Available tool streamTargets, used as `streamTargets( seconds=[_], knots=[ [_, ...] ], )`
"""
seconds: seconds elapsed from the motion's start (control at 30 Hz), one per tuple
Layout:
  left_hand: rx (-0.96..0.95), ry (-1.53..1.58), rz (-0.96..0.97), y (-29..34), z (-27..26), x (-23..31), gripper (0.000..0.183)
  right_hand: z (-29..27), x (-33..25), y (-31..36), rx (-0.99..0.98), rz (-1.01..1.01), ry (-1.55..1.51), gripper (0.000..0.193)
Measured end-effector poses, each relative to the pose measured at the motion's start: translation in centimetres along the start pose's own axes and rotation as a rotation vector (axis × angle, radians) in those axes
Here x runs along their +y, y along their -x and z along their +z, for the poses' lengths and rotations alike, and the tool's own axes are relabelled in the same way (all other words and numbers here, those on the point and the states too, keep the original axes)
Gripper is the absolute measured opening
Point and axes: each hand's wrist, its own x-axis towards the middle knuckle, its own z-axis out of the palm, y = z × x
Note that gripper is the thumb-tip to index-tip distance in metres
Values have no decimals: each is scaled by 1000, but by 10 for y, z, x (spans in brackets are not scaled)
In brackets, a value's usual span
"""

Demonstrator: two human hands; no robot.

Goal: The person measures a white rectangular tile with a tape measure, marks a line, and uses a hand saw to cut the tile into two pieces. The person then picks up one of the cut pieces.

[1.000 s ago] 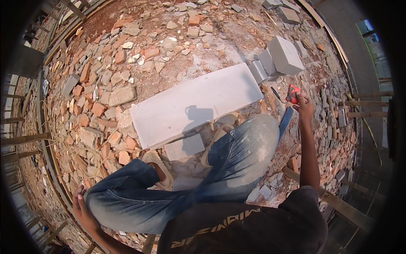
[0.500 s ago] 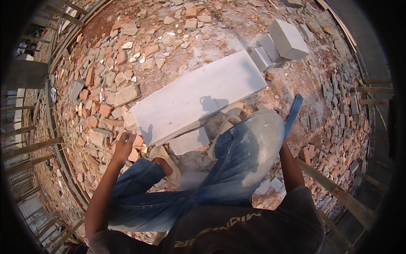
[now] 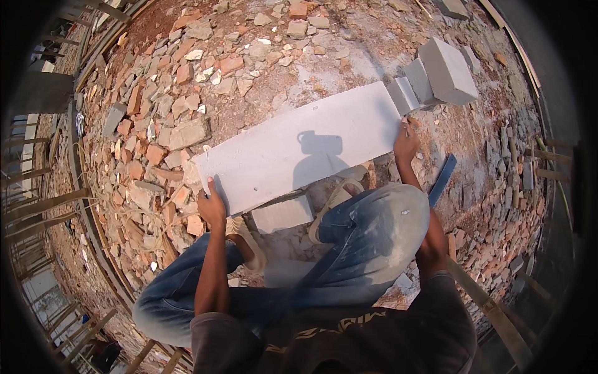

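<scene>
A long, pale grey lightweight concrete block (image 3: 268, 168) lies slantwise in front of my feet, its right end farther away. My left hand (image 3: 212, 204) grips its near left end, thumb on the top face and the other fingers partly hidden. At the opposite end my right hand (image 3: 406, 143) is closed on the edge near the corner. Beneath the front edge sits a smaller pale block piece (image 3: 284, 215). Right of my knee, a flat blue blade-like strip (image 3: 442, 181) with a hole in its tip lies on the ground, partly hidden by my leg.
Several cut blocks (image 3: 448, 71) stand just beyond the long block's right end. Broken brick rubble (image 3: 168, 131) covers the ground at left, with more rubble (image 3: 498, 206) at right. A wooden pole (image 3: 486, 305) slants across the lower right.
My right hand has moved from beside the blue strip to the block's right end. My left hand has come in from the left onto its near end. The block's tilt looks slightly different.
</scene>
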Motion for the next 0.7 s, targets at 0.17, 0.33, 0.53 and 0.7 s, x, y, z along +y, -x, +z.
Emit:
streamTargets(
  seconds=[0.17, 0.33, 0.53, 0.7],
  knots=[
    [-123, -45, 0, -46, 1, 9, 83, 20, -17, -9, 29, -14, 16, 50],
    [32, -54, 31, -33, 18, 30, 92, 43, -23, -43, 1, 5, 53, 54],
    [-117, 109, -95, -31, 21, 32, 88, 21, -9, -32, -127, -65, -214, 49],
    [54, -131, 195, -46, 30, 10, 87, -29, 56, 89, -27, -2, -31, 46]
  ],
)
